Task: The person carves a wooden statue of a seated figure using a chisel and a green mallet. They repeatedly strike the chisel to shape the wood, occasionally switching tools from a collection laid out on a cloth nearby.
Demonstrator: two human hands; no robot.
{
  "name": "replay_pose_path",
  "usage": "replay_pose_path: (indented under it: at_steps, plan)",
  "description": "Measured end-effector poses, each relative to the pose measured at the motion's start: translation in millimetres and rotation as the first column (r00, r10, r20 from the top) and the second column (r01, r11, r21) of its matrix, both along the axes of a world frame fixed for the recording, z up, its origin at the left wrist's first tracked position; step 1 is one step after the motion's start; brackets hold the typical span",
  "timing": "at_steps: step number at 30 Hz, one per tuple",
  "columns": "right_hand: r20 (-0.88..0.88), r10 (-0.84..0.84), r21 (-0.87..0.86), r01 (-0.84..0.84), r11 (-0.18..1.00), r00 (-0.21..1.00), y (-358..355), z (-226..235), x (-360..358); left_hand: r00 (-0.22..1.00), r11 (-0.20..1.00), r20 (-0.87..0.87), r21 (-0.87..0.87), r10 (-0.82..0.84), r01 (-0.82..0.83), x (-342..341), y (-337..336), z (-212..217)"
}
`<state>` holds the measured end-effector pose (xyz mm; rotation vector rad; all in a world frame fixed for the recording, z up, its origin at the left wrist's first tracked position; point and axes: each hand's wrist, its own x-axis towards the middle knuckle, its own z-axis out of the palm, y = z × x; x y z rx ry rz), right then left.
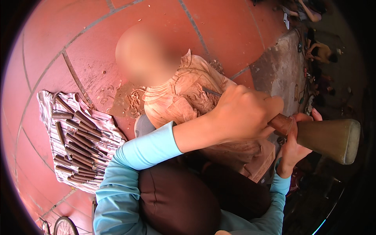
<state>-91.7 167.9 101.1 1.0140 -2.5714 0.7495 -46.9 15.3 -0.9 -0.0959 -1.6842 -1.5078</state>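
Observation:
A pale wooden carved figure [178, 96] lies across my lap, its robe folds cut in relief. My left hand [243, 113] is closed around a chisel [211, 92] whose thin metal blade touches the carving's middle. My right hand [295, 143] grips the neck of a heavy wooden mallet [327, 137], its broad head held to the right of the chisel's end. My light blue sleeves come in from below.
A striped cloth [49, 102] on the red tiled floor [98, 35] at left holds several wooden-handled chisels [80, 145]. Wood shavings [135, 102] lie beside the carving. A grey concrete step [280, 66] is at right, with people sitting beyond it [321, 51]. A wheel [64, 226] shows at bottom left.

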Motion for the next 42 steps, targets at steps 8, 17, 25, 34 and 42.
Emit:
replay_pose_path:
  at_steps: [8, 17, 25, 34, 42]
  plan:
    - [0.071, -0.057, -0.205, 0.07, 0.976, 0.996, -21, 3, -4, 0.999, 0.996, 0.012, 0.08, 0.046, -0.047, -1, -17, -4]
    - [-0.116, -0.187, 0.117, 0.2, 0.973, 0.976, 5, 3, -23, 0.994, 0.993, 0.083, 0.088, 0.067, -0.075, -7, -15, -4]
    - [-0.196, -0.062, 0.255, 0.112, 0.96, 0.979, 20, -8, -18, 0.99, 0.992, 0.059, -0.029, 0.127, -0.125, 4, -12, -1]
    - [-0.026, -0.101, 0.06, 0.102, 0.993, 0.995, 12, -10, -3, 0.992, 0.967, 0.043, -0.232, 0.117, -0.104, 10, 12, -6]
    - [0.078, -0.09, 0.055, 0.086, 0.995, 0.993, 22, -23, -7, 0.992, 0.978, 0.009, -0.168, 0.125, -0.121, 8, 6, -3]
